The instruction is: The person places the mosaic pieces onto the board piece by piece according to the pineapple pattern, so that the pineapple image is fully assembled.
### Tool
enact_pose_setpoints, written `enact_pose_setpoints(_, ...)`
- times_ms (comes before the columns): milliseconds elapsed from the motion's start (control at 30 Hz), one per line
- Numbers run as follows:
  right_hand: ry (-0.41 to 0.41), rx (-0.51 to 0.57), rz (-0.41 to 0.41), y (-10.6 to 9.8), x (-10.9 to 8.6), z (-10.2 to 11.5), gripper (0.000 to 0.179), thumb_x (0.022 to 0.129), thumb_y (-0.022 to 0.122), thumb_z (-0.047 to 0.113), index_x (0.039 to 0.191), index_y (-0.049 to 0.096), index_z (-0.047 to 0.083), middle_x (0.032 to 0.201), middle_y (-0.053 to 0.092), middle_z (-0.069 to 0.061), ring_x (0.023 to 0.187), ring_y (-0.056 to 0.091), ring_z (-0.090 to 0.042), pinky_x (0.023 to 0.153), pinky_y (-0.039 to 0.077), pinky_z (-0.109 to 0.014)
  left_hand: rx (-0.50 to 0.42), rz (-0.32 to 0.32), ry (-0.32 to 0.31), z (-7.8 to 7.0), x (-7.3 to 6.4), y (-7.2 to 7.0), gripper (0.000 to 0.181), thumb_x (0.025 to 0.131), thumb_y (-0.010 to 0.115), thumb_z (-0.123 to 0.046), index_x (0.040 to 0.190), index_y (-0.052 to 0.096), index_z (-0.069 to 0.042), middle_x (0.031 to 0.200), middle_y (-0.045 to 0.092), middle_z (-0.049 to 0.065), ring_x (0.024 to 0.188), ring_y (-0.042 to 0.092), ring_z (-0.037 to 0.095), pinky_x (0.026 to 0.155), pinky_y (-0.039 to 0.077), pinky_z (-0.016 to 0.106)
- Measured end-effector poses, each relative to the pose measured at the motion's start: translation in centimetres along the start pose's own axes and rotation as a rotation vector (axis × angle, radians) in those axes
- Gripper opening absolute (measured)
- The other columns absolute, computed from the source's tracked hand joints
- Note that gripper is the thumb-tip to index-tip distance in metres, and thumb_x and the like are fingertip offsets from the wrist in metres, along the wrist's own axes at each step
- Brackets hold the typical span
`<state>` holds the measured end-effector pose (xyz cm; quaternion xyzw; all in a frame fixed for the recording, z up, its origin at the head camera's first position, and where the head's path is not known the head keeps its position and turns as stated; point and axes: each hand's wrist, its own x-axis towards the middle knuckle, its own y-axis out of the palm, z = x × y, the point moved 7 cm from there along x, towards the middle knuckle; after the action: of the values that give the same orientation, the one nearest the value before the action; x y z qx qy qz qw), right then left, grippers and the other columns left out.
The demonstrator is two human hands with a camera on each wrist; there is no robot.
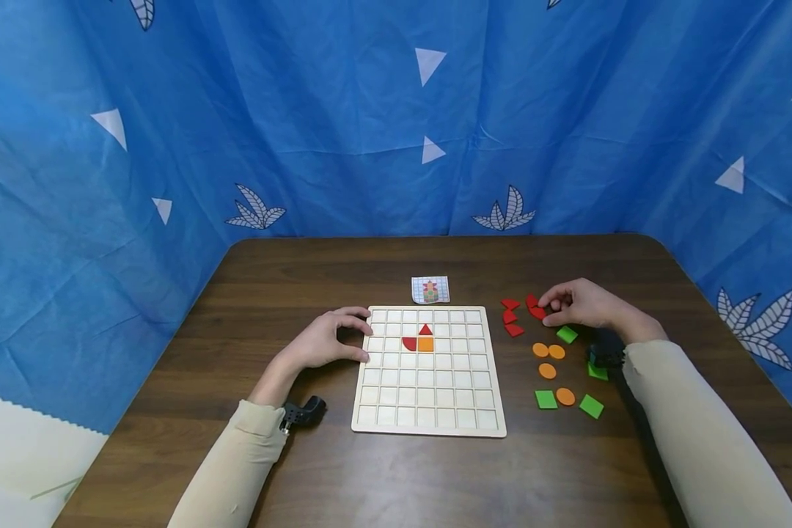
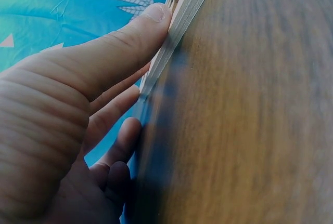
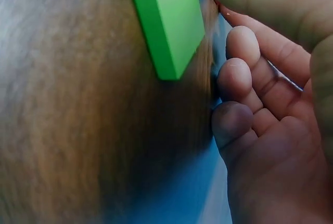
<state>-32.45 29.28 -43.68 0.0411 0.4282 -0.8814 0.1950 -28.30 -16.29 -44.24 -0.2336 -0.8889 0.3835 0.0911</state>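
A pale wooden grid board (image 1: 407,400) lies on the table. On it sit a red triangle (image 1: 425,330), an orange square (image 1: 425,344) and a red quarter circle (image 1: 410,343). My left hand (image 1: 330,339) touches the board's left edge, thumb and fingers spread apart; in the left wrist view the thumb (image 2: 130,39) rests against that edge. Right of the board, my right hand (image 1: 584,303) reaches over the loose pieces, thumb and forefinger tips right at a red piece (image 1: 537,312). Its other fingers (image 3: 237,78) are curled. A green square (image 3: 179,21) lies close by its thumb.
Behind the board is a small pattern card (image 1: 430,290) with a coloured figure. Several red pieces (image 1: 510,317), orange circles (image 1: 547,371) and green squares (image 1: 592,406) lie to the board's right. A blue curtain (image 1: 383,132) hangs beyond the wooden table (image 1: 290,271).
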Motion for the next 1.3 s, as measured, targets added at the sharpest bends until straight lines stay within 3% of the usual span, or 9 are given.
enact_pose_setpoints(633, -0.024, -0.071, 0.001, 0.5, -0.3, 0.7, 0.031, 0.093, 0.076, 0.021, 0.117, 0.068, 0.002, 0.086, 0.056, -0.004, 0.075, 0.051, -0.02, 0.063, 0.044, -0.027, -0.017, 0.0, -0.003, 0.2, 0.0, 0.2, 0.036, 0.076, 0.093, -0.031, 0.108, 0.076, -0.025, 0.148, 0.056, -0.001, 0.145, 0.046, 0.026, 0.119, 0.038, 0.049)
enact_pose_setpoints(1033, -0.071, -0.058, 0.01, 0.4, -0.7, 1.2, 0.032, 0.09, 0.068, 0.002, 0.122, 0.069, 0.0, 0.089, 0.056, -0.005, 0.079, 0.051, -0.021, 0.064, 0.046, -0.026, -0.009, -0.003, -0.003, 0.1, 0.1, 0.1, 0.036, 0.076, 0.093, -0.033, 0.108, 0.076, -0.025, 0.148, 0.057, -0.001, 0.144, 0.046, 0.026, 0.118, 0.039, 0.049)
enact_pose_setpoints(1167, -0.036, -0.088, -0.02, 0.3, -0.7, 1.1, 0.027, 0.092, 0.074, 0.017, 0.115, 0.069, 0.003, 0.088, 0.056, -0.005, 0.079, 0.051, -0.021, 0.065, 0.044, -0.029, -0.006, -0.006, 0.004, 0.2, 0.1, 0.2, 0.036, 0.076, 0.093, -0.031, 0.107, 0.076, -0.025, 0.147, 0.057, -0.001, 0.143, 0.047, 0.026, 0.118, 0.039, 0.049)
enact_pose_setpoints(1300, 0.011, -0.138, -0.048, 0.4, -0.6, 1.2, 0.041, 0.088, 0.08, 0.044, 0.103, 0.067, 0.008, 0.087, 0.056, -0.005, 0.077, 0.051, -0.021, 0.064, 0.041, -0.031, -0.001, -0.008, 0.016, 0.1, 0.1, 0.1, 0.035, 0.076, 0.093, -0.031, 0.106, 0.075, -0.026, 0.147, 0.057, -0.001, 0.143, 0.048, 0.026, 0.117, 0.04, 0.049)
